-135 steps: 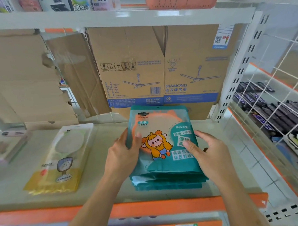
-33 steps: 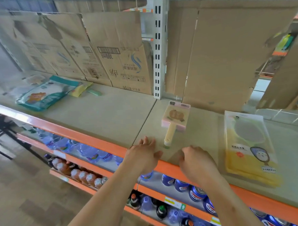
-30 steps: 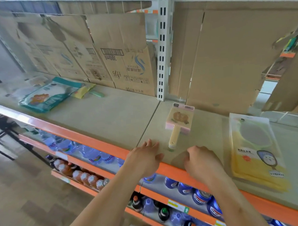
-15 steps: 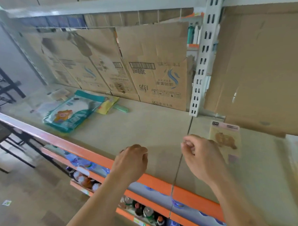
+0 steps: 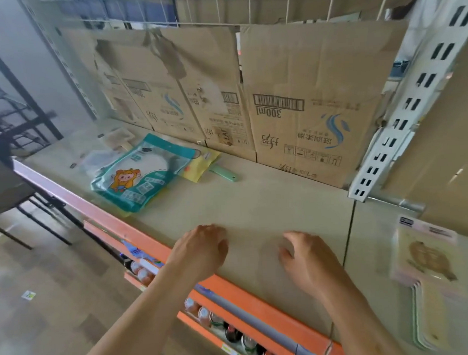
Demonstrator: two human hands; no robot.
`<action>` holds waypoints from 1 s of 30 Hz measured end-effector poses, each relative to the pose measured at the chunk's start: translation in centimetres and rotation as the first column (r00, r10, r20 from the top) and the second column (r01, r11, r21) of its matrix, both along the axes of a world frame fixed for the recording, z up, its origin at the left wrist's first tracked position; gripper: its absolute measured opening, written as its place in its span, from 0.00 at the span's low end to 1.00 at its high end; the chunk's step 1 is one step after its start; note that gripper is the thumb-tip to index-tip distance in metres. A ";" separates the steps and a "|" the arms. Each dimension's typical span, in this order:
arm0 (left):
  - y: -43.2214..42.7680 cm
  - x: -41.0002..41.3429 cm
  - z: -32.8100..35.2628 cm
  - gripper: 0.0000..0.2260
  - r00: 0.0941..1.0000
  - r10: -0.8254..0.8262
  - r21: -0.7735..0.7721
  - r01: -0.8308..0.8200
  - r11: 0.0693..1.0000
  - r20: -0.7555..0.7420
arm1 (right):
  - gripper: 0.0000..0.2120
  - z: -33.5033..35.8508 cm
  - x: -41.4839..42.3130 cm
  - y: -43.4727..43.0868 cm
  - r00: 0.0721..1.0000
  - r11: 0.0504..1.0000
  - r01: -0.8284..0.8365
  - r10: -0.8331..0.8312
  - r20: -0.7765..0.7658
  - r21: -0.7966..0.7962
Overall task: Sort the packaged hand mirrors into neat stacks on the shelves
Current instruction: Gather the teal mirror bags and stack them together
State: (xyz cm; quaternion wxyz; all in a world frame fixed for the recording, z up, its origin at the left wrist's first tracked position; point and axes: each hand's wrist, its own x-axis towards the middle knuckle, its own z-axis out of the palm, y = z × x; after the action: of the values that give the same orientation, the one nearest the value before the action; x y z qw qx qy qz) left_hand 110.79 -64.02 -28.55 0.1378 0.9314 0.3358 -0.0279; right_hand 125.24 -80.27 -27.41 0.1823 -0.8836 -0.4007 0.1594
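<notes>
A teal packaged hand mirror (image 5: 141,176) with a cartoon figure lies on the beige shelf (image 5: 255,203) at the far left. A yellow pack (image 5: 200,165) and a green handle (image 5: 223,173) stick out from behind it. A clear pack (image 5: 95,160) and a beige mirror (image 5: 117,138) lie further left. A pink-carded mirror (image 5: 427,260) lies at the right edge. My left hand (image 5: 201,248) and my right hand (image 5: 308,257) hover over the shelf's front, fingers loosely curled, holding nothing.
Flattened cardboard boxes (image 5: 304,101) line the shelf's back. A white slotted upright (image 5: 401,111) stands at the right. An orange rail (image 5: 232,287) edges the shelf front, with bottles (image 5: 206,315) on the level below. A dark metal frame (image 5: 24,124) stands at the left.
The view has swung left along the shelf, away from the teal stack and the yellow pack. Both hands travelled left with nothing in them; the pink-carded mirror now sits at the right edge.
</notes>
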 end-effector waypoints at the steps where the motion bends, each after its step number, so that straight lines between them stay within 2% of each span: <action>1: 0.6 0.1 0.0 0.15 1.000 0.009 -0.001 -0.009 1.000 0.014 | 0.16 0.1 0.0 0.2 1.000 1.000 0.001 -0.001 -0.004 0.003; 9: 5.4 0.3 1.9 0.14 0.979 0.158 -0.016 -0.157 0.987 0.128 | 0.20 0.8 -0.5 2.4 0.999 0.998 -0.034 0.035 -0.017 0.051; 16: 13.4 -2.4 4.0 0.14 0.953 0.227 0.004 -0.232 0.973 0.201 | 0.20 1.7 -2.8 6.8 0.999 0.988 0.026 -0.021 -0.036 0.150; 22: 21.1 -5.4 4.4 0.14 0.911 0.345 -0.023 -0.349 0.937 0.227 | 0.17 2.4 -5.3 12.4 0.973 0.968 0.145 -0.100 -0.210 0.207; 26: 25.1 -6.9 3.6 0.21 0.886 0.400 -0.049 -0.400 0.915 0.233 | 0.16 2.6 -6.8 15.8 0.965 0.959 0.166 -0.110 -0.236 0.230; 30: 27.5 -8.2 1.9 0.24 0.908 0.374 -0.079 -0.365 0.928 0.189 | 0.15 2.5 -8.4 18.1 0.961 0.957 0.183 -0.126 -0.246 0.226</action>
State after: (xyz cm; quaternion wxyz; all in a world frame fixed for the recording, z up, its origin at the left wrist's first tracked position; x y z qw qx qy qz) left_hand 102.62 -36.49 -26.68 0.1931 0.8459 0.4897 0.0856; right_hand 116.85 -62.16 -24.90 0.3476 -0.8586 -0.3227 0.1944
